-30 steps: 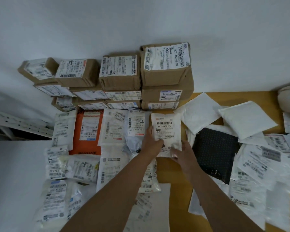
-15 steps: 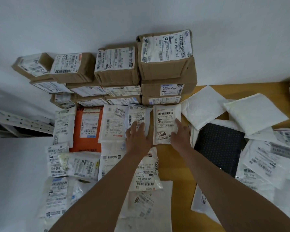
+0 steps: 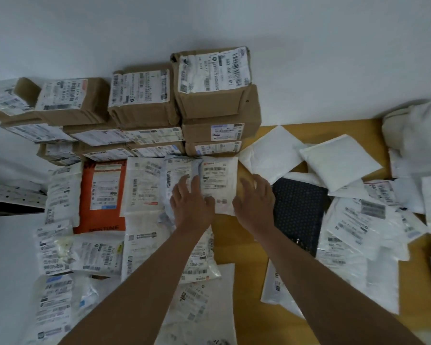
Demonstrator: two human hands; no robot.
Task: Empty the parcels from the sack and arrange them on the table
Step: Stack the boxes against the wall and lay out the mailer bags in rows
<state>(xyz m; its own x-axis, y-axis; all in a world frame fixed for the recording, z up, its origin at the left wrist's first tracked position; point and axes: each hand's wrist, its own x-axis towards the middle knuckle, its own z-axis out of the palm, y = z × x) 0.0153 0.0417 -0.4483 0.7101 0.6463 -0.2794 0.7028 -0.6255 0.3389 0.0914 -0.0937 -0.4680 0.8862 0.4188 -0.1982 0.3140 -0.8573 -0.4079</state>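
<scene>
Below the boxes (image 3: 217, 135) | left hand (image 3: 190, 205) flat on white parcel (image 3: 219, 183) (fingers straight) | right hand (image 3: 255, 204) beside, grip apart

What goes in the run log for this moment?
white parcel: flat on table, below box stack | left hand: open, touching | right hand: open, beside it

Left hand (image 3: 189, 202): bare, no glove or ring
Right hand (image 3: 255, 204): bare likewise
Forearms: uncovered, no sleeves
</scene>
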